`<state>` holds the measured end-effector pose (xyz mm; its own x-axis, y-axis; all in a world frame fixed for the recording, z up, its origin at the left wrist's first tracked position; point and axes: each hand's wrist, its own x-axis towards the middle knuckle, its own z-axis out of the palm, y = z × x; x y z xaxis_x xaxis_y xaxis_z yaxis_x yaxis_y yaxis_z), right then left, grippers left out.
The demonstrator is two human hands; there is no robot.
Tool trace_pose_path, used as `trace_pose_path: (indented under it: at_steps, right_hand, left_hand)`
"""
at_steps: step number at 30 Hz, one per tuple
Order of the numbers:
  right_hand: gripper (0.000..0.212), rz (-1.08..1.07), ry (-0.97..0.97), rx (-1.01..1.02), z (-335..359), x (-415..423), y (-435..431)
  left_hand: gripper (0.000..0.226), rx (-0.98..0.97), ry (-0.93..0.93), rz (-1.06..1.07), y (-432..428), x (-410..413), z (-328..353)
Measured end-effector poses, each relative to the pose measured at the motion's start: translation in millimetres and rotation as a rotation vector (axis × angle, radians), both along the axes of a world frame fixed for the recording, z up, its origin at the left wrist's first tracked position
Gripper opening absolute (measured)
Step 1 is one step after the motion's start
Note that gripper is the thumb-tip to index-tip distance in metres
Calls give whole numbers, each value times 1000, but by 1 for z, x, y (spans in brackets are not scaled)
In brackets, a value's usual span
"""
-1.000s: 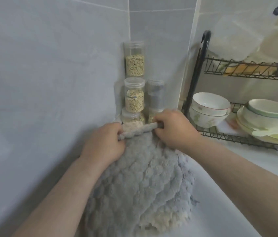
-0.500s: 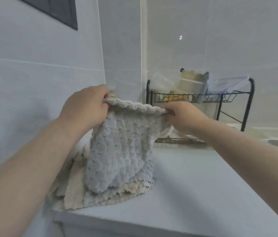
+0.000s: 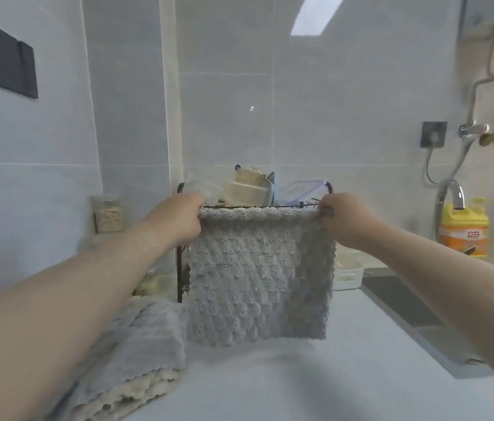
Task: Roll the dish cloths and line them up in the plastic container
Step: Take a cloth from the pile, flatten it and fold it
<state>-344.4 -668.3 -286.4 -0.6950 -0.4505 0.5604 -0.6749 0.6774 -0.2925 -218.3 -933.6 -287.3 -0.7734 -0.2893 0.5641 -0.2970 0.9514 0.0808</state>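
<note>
Hanging spread before the rack (image 3: 180, 278), the cloth (image 3: 258, 275) is pinched at its top corners by the left hand (image 3: 179, 220) and right hand (image 3: 343, 220). Other cloths (image 3: 148, 344) lie piled on the surface (image 3: 270, 384) left of the rack.

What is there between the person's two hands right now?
In the head view, the top edge of a grey dish cloth runs from the left hand to the right hand; the rest hangs down. A dish rack stands behind.
</note>
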Motion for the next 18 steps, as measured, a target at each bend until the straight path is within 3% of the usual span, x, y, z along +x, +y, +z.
trace_pose_path:
  at_steps: [5, 8, 10, 13, 16, 18]
  right_hand:
    - [15, -11, 32, -92, -1, -7, 22]
    - [14, 16, 16, -21, -17, 1, 38]
    - [11, 71, -62, 131, -39, 10, 51]
    - [25, 141, -254, 382, -89, 30, 69]
    - [13, 146, -409, 524, -152, 50, 78]
    - [24, 136, -483, 537, -172, 59, 80]
  left_hand:
    - [20, 22, 81, -103, 13, -16, -10]
    - [12, 18, 14, -144, 32, 1, -31]
    - [14, -27, -97, -136, 43, 16, -60]
    - [18, -70, -366, -101, 59, 41, -121]
    - [12, 86, -701, -185, 67, 58, -180]
    - [10, 167, -809, -197, 68, 63, -193]
